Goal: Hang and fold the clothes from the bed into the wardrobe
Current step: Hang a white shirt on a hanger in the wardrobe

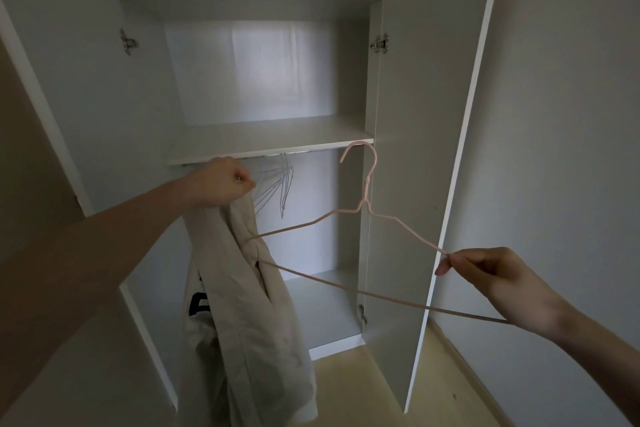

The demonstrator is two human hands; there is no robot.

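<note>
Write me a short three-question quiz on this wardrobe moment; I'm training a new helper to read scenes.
1. True or false: the pink hanger already hangs on the rail.
2. Which hand grips the beige garment? A) left hand B) right hand
3. Fill in: spare wire hangers hang under the wardrobe ____.

Key: 1. False, the right hand pinches it in the air, one end tucked into the garment. 2. A. 3. shelf.
</note>
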